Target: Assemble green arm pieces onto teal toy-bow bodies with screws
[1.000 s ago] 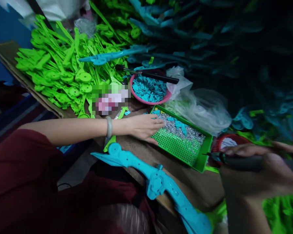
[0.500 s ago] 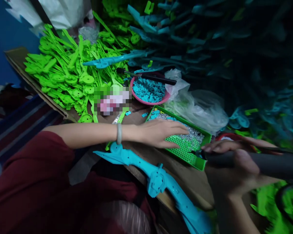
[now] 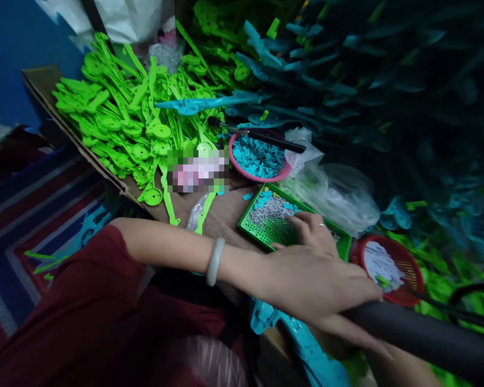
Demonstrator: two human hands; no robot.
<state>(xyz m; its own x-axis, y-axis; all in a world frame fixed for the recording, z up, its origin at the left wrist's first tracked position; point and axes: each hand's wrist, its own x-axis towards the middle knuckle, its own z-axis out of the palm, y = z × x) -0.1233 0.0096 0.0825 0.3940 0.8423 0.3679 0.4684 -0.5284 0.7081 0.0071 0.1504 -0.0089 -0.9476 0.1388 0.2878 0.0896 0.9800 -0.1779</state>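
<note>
My left hand (image 3: 312,234), with a pale bangle on its wrist, reaches into a green perforated tray (image 3: 248,215). Its fingers are curled down among the small silver screws (image 3: 272,207); whatever they pinch is hidden. My right hand (image 3: 326,282) lies in front, crossing over my left wrist. It is wrapped round a thick black tool (image 3: 427,336) that runs off to the lower right. A long cyan plastic part (image 3: 302,344) lies on the bench edge under my hands, mostly covered.
A pink bowl (image 3: 262,177) of small cyan pieces stands behind the tray, with a black rod across it. A red basket (image 3: 411,269) sits at the right. Green plastic parts (image 3: 116,118) are heaped on cardboard at the left, dark cyan parts behind. Clear bags (image 3: 339,188) lie nearby.
My left hand slid right along the tray and its fingers curled into the screws. My right hand brought the black tool leftwards, now in front of my left wrist. The view shifted.
</note>
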